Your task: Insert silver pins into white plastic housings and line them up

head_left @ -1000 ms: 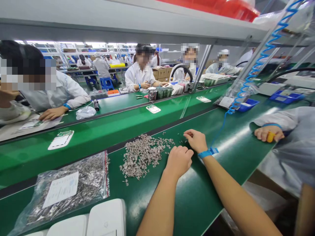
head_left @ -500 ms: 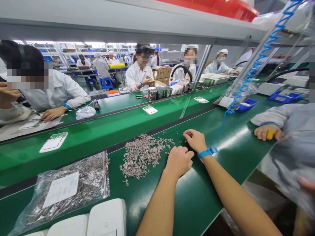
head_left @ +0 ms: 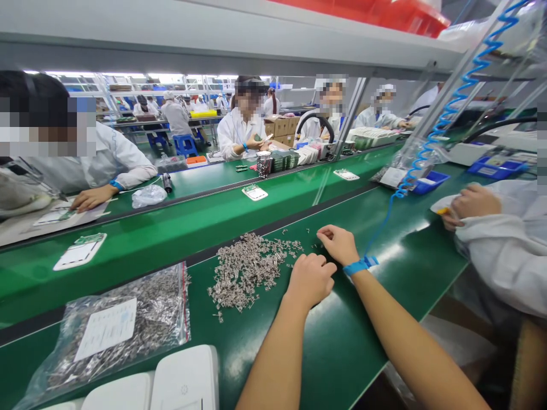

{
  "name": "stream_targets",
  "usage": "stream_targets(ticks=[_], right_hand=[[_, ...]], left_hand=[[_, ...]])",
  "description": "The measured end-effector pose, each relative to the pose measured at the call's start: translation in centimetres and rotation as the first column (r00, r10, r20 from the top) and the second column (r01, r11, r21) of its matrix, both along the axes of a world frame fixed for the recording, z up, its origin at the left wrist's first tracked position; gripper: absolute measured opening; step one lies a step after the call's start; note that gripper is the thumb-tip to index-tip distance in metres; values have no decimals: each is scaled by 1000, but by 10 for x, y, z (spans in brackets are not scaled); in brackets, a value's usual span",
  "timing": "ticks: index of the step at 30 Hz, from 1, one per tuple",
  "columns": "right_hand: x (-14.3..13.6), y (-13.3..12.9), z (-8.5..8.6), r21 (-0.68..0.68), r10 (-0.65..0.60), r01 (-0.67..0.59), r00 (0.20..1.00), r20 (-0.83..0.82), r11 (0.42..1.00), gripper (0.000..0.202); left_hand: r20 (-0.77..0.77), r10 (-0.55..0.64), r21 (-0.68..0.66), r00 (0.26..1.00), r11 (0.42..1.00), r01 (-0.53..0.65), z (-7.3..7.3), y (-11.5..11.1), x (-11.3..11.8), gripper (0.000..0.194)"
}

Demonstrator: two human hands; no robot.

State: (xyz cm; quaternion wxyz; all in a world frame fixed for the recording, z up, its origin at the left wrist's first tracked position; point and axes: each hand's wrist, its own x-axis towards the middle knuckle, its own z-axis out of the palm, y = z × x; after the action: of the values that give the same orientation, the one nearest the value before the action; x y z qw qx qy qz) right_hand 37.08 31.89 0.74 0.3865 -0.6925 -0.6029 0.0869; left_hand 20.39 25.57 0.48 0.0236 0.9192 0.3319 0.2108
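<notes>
Left hand, fingertips hidden, right hand, hold unclear, metal pieces

Blue wristband, green tabletop, white casings.

My one view comes from a camera worn on my head, so no second view shares any part of the scene. It looks forward and down over the green table, with both my forearms rising from the bottom edge. My left hand and right hand are fairly near, right of the middle. Past them it faces across the belt to people far back, and a shelf spans the top.
</notes>
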Motion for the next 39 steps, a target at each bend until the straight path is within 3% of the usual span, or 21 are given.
stream_targets(ticks=[6, 8, 11, 14, 20, 25, 31, 39], right_hand=[[2, -1, 0, -34, 32, -31, 999, 5, 999, 14], [2, -1, -2, -105, 142, -139, 989, 27, 985, 17], [2, -1, -5, -200, 366, -338, 923, 122, 920, 21], [2, 0, -6, -215, 431, -391, 881, 194, 895, 21], [1, 0, -4, -220, 420, -377, 885, 198, 899, 6], [-1, 0, 0, -166, 330, -297, 916, 229, 940, 11], [0, 3, 6, -214, 245, -183, 917, 314, 959, 5], [2, 3, 9, -245, 231, -150, 908, 350, 958, 13]], left_hand=[[-6, -11, -6, 1000, 1000, 11, 1, 0, -1, 3], [-16, -14, -1, 1000, 1000, 14, 1, 1, 0, 4], [-52, -22, 10, 998, 1000, 23, -2, 2, 2, 7], [-71, -15, 9, 997, 1000, 15, -5, 1, 3, 10], [-83, 14, -6, 996, 1000, -15, -3, -1, 2, 11], [-111, 5, -16, 994, 1000, -7, 3, 0, 4, 14], [-94, -11, -4, 996, 1000, 10, 5, 5, 8, 17], [-104, -45, 21, 994, 999, 48, -1, 8, 11, 24]])
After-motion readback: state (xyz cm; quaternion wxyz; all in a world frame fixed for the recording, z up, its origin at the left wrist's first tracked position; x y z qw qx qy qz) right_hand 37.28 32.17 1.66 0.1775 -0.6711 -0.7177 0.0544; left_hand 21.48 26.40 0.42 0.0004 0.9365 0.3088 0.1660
